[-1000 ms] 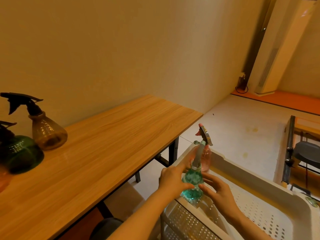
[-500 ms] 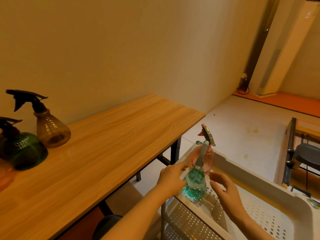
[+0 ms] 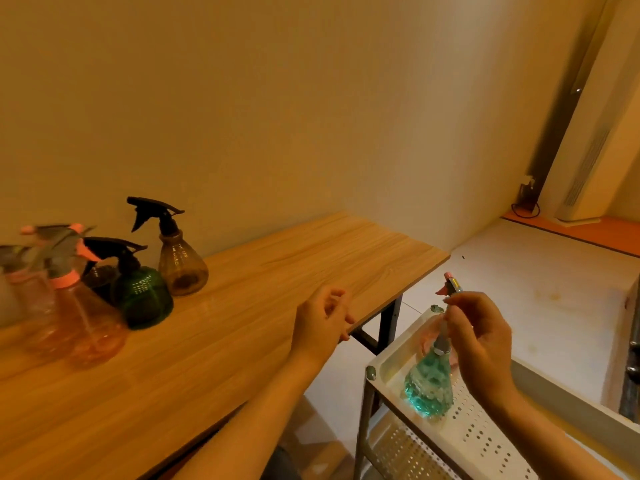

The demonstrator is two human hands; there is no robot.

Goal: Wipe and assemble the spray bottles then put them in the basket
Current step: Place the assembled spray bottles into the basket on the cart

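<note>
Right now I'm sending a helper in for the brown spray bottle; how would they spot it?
Start at the wooden table against the wall and find the cluster of spray bottles at its left end. The brown spray bottle stands nearest the wall, rightmost of the group: amber, cone-shaped, black trigger, beside the round green bottle.

Two bare forearms are showing in the head view, with no sleeves reaching into sight. The left hand (image 3: 320,322) and the right hand (image 3: 479,344) are wearing no gloves, rings, watch or bracelet. The fingers (image 3: 460,301) are showing short, plain nails. Both wrists are likewise showing nothing worn.
</note>
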